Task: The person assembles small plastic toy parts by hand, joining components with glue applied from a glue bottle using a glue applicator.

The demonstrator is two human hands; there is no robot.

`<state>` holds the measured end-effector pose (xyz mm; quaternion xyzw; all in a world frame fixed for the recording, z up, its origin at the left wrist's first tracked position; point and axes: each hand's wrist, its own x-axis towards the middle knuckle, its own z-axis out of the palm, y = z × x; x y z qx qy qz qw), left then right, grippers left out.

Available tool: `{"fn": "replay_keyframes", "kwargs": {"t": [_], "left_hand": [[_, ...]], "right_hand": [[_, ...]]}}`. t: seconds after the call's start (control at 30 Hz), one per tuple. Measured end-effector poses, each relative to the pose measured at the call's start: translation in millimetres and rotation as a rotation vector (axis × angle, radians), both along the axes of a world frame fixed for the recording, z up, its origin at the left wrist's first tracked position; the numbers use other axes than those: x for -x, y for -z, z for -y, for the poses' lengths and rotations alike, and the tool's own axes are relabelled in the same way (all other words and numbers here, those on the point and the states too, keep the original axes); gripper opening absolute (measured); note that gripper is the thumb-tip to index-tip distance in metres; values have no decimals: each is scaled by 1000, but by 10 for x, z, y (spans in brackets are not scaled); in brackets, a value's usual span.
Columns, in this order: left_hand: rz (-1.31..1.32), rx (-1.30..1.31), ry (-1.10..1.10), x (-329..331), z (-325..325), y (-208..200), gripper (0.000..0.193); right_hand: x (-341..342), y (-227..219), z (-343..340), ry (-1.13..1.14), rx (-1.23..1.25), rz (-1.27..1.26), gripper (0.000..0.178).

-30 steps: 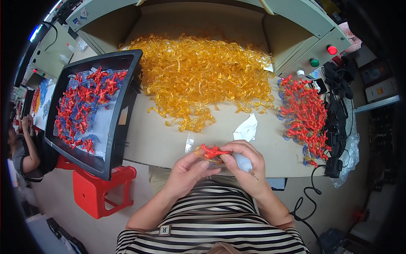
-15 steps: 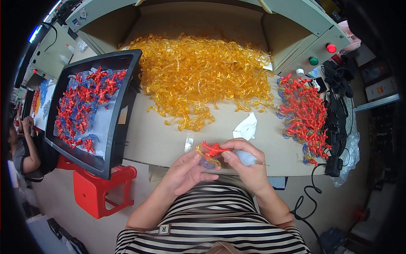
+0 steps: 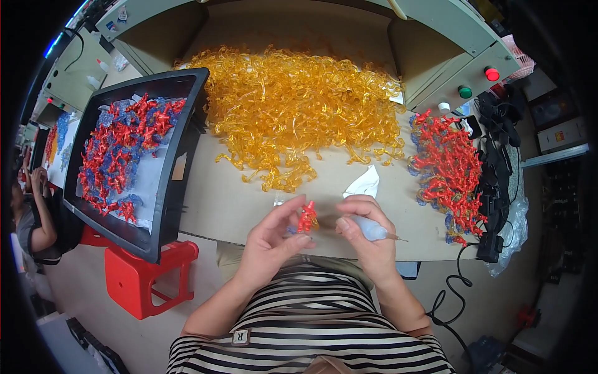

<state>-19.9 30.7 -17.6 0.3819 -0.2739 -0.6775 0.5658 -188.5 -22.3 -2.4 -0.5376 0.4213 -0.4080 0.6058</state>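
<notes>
Left hand [image 3: 271,240]: thumb and fingers closed on a red figure [image 3: 306,217]
Red figure: on the person's side of the yellow pile [image 3: 305,112]
Right hand [image 3: 377,249]: fingers curled round a bottle [image 3: 372,229]
Tray [image 3: 165,215]: left of the yellow pile

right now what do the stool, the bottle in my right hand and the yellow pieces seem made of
Stool: probably moulded plastic with a smooth satin finish, from its even red and rounded edges.
Bottle: likely plastic, by its milky, translucent body; how stiff, I can't tell.
Yellow pieces: glossy, see-through plastic or resin, going by the bright highlights; which, I can't tell.
</notes>
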Motion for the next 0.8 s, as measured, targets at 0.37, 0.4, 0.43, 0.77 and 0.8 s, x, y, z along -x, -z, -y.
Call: {"fn": "replay_keyframes", "kwargs": {"t": [0.37,0.4,0.43,0.77,0.8], "left_hand": [[801,352,-110,4,-35,32,55],[973,430,-74,-15,-42,55,56],[973,428,-75,2,-46,37,56],[36,-70,-104,-57,42,-55,32],[90,-84,-53,-63,38,-29,27]], "right_hand": [[-95,12,-73,-31,64,-51,14],[-97,11,-74,-29,64,-68,13],[-99,10,-75,-27,64,-84,12],[-114,38,-89,7,1,-55,10],[-112,34,-85,-3,29,-69,10]]}}
